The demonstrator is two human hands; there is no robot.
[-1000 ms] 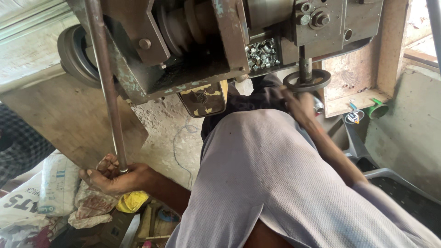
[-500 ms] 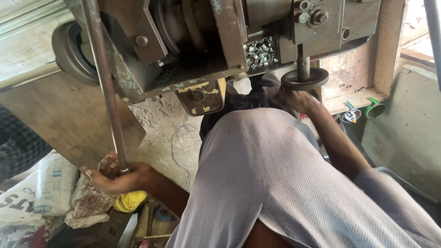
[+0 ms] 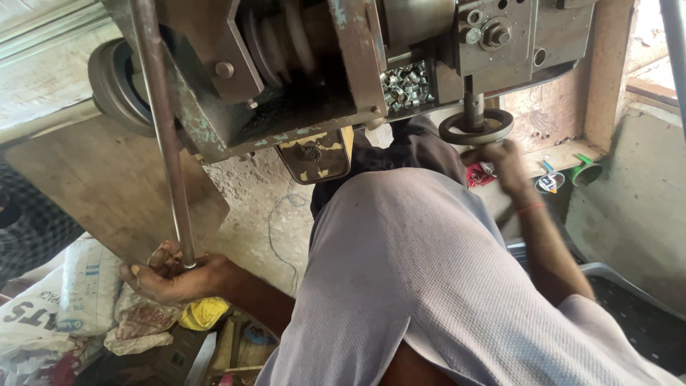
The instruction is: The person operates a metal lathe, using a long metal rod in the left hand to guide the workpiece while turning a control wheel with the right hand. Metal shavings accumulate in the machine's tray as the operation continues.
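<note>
The person's left hand (image 3: pixel 168 275), at the lower left of the frame, is closing its grip around the bottom end of a long grey steel lever bar (image 3: pixel 163 136) that is running up to the frame's top edge. The right hand (image 3: pixel 504 159), right of centre, is resting its curled fingers on a small round metal handwheel (image 3: pixel 475 127) under the heavy grey-green cast-iron machine (image 3: pixel 343 64) filling the upper frame — whether it is truly clasping the wheel cannot be told. A tray of small shiny metal sleeves (image 3: pixel 407 84) is sitting in the machine, upper centre. Judging from both hands being set on the controls, the work is looking mid-cycle; how many pieces are remaining is not showing — only the loose pile.
</note>
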